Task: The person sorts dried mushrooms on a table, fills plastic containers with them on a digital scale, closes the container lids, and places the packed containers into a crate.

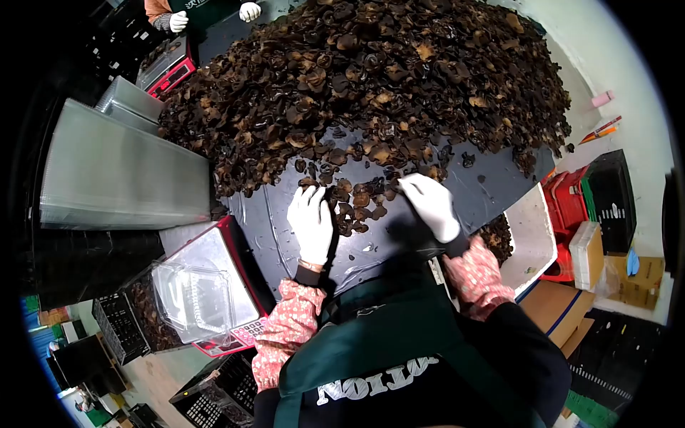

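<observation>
A big heap of dark brown wood ear mushrooms covers the far part of the table, which is wrapped in dark plastic sheeting. Close to me lies a small loose group of wood ear pieces, between my two white-gloved hands. My left hand rests open at the left side of this group, its fingers stretched forward and touching the edge pieces. On the other side my right hand reaches in with its fingers extended toward the pieces at the heap's near edge; its thumb is hidden. Neither hand visibly holds a piece.
At left, a red scale carries a clear plastic clamshell box, beyond which stand stacked clear lids. A white bin with mushrooms sits at right by red crates. Across the table are another person's gloved hands.
</observation>
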`<action>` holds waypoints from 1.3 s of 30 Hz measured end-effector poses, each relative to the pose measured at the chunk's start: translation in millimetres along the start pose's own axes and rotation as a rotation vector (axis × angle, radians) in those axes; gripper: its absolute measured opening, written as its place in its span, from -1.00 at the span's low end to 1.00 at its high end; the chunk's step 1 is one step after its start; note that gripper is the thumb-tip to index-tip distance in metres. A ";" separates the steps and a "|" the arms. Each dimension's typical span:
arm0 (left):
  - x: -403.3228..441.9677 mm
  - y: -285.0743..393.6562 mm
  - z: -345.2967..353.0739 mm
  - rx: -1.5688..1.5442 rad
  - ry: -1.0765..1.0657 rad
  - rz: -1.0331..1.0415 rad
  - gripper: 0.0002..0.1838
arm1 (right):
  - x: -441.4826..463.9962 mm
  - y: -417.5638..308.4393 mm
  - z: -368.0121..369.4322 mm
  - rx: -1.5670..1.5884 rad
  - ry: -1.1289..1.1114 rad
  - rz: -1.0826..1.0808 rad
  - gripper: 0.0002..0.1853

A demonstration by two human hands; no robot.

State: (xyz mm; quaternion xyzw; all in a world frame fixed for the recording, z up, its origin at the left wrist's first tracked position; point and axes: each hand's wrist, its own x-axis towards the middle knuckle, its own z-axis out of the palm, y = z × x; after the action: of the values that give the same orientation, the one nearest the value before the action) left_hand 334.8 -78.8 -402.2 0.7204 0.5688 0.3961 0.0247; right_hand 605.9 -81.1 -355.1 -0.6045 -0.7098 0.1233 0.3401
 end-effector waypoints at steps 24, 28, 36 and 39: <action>-73.8 -18.7 -35.1 -0.109 -0.052 -0.339 -0.86 | 31.3 -34.7 73.9 -0.055 -0.094 -0.328 -0.81; -71.4 -8.0 -36.4 -0.099 -0.067 -0.327 -0.83 | 30.9 -43.7 103.6 -0.345 -0.193 -0.395 -0.78; -48.8 -2.5 -27.8 -0.273 -0.025 -0.308 -0.73 | 33.8 -25.8 70.7 0.318 -0.073 -0.229 -0.91; -14.3 -2.5 -14.4 -0.126 -0.020 -0.137 -0.81 | 8.0 -24.4 28.1 0.352 -0.075 0.010 -0.88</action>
State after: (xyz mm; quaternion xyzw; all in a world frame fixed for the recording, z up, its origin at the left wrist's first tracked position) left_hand 323.7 -95.9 -401.4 0.6807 0.5905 0.4212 0.1026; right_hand 568.9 -72.7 -358.8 -0.5341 -0.6862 0.2698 0.4135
